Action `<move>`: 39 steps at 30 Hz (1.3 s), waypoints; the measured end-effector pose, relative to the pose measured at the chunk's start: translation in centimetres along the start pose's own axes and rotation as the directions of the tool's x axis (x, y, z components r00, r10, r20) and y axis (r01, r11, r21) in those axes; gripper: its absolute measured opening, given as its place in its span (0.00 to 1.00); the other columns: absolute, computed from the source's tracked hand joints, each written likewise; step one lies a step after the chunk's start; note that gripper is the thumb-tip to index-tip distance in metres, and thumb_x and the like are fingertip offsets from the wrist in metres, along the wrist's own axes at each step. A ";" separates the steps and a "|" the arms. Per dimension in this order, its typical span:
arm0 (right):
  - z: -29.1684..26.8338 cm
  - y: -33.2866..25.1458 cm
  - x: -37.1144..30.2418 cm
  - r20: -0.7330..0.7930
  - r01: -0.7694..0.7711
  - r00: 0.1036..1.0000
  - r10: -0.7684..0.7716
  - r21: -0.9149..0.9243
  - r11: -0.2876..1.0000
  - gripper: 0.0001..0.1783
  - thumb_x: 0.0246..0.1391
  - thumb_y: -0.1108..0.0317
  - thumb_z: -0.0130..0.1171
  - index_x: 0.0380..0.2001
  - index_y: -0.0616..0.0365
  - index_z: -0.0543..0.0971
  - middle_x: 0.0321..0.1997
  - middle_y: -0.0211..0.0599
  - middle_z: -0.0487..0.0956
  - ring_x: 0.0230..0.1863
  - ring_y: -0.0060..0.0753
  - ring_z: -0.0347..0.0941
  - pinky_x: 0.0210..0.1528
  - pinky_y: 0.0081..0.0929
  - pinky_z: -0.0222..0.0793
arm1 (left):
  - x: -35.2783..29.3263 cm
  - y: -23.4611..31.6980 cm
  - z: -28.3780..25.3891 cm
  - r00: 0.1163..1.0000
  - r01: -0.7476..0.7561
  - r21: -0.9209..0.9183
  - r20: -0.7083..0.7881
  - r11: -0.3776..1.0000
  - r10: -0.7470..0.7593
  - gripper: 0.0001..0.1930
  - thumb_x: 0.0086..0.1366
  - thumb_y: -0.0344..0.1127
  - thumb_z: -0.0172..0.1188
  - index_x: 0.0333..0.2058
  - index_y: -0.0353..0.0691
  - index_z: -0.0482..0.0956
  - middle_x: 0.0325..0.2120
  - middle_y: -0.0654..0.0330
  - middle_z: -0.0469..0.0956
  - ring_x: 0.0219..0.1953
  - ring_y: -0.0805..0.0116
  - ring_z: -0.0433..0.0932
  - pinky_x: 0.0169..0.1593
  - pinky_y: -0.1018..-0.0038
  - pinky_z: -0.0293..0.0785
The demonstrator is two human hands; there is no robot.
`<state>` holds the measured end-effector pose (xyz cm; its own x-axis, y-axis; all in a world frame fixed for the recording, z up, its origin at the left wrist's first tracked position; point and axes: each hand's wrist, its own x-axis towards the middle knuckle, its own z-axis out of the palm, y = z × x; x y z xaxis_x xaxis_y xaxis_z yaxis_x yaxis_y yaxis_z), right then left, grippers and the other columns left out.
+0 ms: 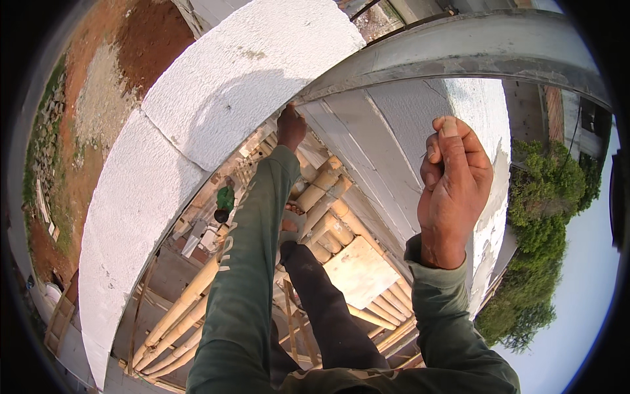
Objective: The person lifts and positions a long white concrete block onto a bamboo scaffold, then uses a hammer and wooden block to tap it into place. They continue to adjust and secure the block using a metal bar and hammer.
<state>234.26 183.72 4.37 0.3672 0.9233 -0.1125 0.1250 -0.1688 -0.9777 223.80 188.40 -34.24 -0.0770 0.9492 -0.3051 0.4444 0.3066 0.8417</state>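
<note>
Bamboo scaffold (331, 226) beside white wall (216, 105) — left hand (291, 127) touches its edge, right hand (454, 190) curled, pinching something tiny.

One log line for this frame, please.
left hand: on metal bar end by white wall | right hand: raised, fingers curled | below: bamboo scaffold

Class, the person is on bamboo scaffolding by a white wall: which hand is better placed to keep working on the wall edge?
Probably the left hand: it already reaches the white wall ledge. The right hand hangs closed in mid-air, touching nothing.
</note>
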 end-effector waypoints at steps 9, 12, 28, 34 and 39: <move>-6.8 -9.1 12.7 0.301 0.158 0.948 -0.108 -0.147 0.977 0.09 0.60 0.67 0.55 0.35 0.64 0.77 0.25 0.28 0.72 0.24 0.17 0.62 0.24 0.18 0.57 | -14.1 23.5 -16.5 0.798 -0.508 -0.308 -0.519 0.804 0.306 0.10 0.67 0.30 0.52 0.43 0.32 0.77 0.35 0.50 0.79 0.39 0.55 0.79 0.44 0.67 0.74; -4.6 -9.9 18.6 0.629 0.513 0.712 -0.312 -0.162 0.843 0.15 0.60 0.62 0.59 0.40 0.65 0.78 0.36 0.42 0.78 0.35 0.28 0.72 0.39 0.25 0.71 | -8.0 31.1 -22.5 0.726 -0.647 -0.360 -0.560 0.673 0.399 0.15 0.70 0.41 0.53 0.45 0.35 0.76 0.35 0.52 0.79 0.37 0.59 0.79 0.43 0.67 0.74; -1.9 -16.5 12.4 0.522 0.200 0.690 -0.501 0.528 0.825 0.41 0.52 0.39 0.60 0.58 0.61 0.67 0.55 0.45 0.72 0.53 0.40 0.71 0.59 0.40 0.69 | 0.1 35.4 -22.0 0.939 -0.086 -0.804 0.132 0.589 0.318 0.12 0.70 0.41 0.52 0.40 0.38 0.74 0.23 0.65 0.72 0.27 0.77 0.68 0.33 0.77 0.66; -1.6 -15.3 9.4 0.490 0.455 0.516 -0.703 0.538 0.710 0.31 0.50 0.61 0.69 0.53 0.62 0.70 0.43 0.43 0.78 0.46 0.39 0.73 0.51 0.38 0.73 | 1.1 35.1 -21.9 0.973 -0.115 -0.808 0.024 0.578 0.228 0.10 0.71 0.40 0.50 0.38 0.39 0.72 0.23 0.67 0.68 0.25 0.78 0.64 0.31 0.78 0.64; -1.5 -17.0 12.0 0.728 0.229 0.292 -0.620 0.576 0.784 0.32 0.45 0.59 0.73 0.53 0.56 0.72 0.42 0.41 0.78 0.46 0.40 0.74 0.52 0.40 0.70 | -0.5 36.1 -24.2 0.961 -0.274 -0.796 -0.200 0.540 0.194 0.09 0.72 0.39 0.49 0.36 0.41 0.70 0.23 0.68 0.65 0.24 0.79 0.62 0.29 0.78 0.62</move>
<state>237.92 197.10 19.88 -0.6411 0.6256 0.4446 -0.3490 0.2784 -0.8948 218.31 200.70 7.05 -0.1663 0.9852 -0.0412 -0.4490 -0.0385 0.8927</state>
